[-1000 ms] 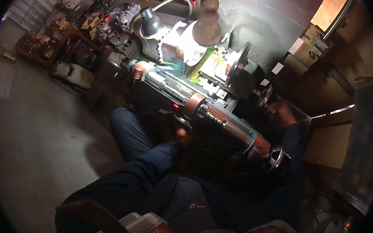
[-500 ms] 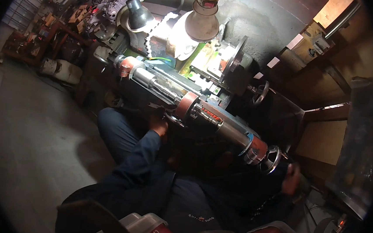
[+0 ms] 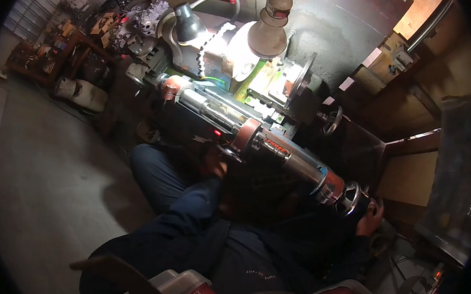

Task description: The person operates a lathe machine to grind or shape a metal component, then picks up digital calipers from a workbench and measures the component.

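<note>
A long machine [image 3: 231, 125] with a steel shaft and red collars runs aslant in front of me. My left hand [image 3: 216, 163] is below its middle, right beside a small chrome handwheel [image 3: 231, 154]; its fingers are lost in shadow. At the machine's right end sits a larger spoked handwheel [image 3: 349, 199]. Just right of that wheel is my right hand [image 3: 371, 218], its fingers curled at a dark part that I cannot make out. A round grinding wheel guard [image 3: 274, 39] stands behind the shaft under bright light.
A black lamp [image 3: 189, 26] on a bent arm lights the machine, with a white segmented hose [image 3: 202, 56] beside it. Another handwheel [image 3: 334, 120] stands at the back right. Metal parts [image 3: 146, 18] crowd the far left. Wooden panels [image 3: 410, 172] close off the right side.
The whole view has shifted, so the machine appears farther right and lower. A small red light now shows above my left hand. My right hand, blurred before, looks steadier beside the end handwheel.
</note>
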`<state>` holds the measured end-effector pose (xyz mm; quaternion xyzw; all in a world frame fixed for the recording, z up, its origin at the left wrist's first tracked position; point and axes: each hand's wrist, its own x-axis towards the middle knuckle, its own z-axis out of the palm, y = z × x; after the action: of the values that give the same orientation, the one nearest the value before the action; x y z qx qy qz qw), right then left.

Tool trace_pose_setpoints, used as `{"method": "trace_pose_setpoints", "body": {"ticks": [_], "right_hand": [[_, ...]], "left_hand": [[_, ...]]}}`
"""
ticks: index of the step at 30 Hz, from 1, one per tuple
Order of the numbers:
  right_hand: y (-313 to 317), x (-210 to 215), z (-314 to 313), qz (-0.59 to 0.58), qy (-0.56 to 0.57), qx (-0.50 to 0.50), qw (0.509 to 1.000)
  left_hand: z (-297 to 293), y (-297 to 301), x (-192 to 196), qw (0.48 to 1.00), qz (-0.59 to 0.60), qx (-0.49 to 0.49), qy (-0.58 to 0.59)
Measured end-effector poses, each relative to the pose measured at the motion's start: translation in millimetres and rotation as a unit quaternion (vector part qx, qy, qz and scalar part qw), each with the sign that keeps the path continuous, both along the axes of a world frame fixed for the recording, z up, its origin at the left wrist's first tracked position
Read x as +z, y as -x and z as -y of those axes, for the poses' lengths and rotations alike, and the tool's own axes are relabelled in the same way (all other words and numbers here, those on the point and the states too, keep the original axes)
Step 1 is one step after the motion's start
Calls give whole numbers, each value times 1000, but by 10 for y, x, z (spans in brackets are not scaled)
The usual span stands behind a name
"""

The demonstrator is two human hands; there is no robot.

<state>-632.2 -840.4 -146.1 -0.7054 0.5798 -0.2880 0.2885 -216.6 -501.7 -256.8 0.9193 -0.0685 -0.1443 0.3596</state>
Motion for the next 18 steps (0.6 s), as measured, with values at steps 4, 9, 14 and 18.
{"method": "trace_pose_setpoints", "body": {"ticks": [4,9,14,18], "right_hand": [[186,8,-87,-39,11,-42,998],[-60,-145,-179,-98,9,-35,995],[160,68,-151,-113,30,-58,991],[-4,-39,-360,-153,186,-18,970]], "left_hand": [[-17,293,295,998,18,50,-23],[-424,-13,-1560,857,-223,-450,118],[-65,-430,-945,741,97,-665,-9],[-443,-636,-1363,847,-413,-244,231]]}}
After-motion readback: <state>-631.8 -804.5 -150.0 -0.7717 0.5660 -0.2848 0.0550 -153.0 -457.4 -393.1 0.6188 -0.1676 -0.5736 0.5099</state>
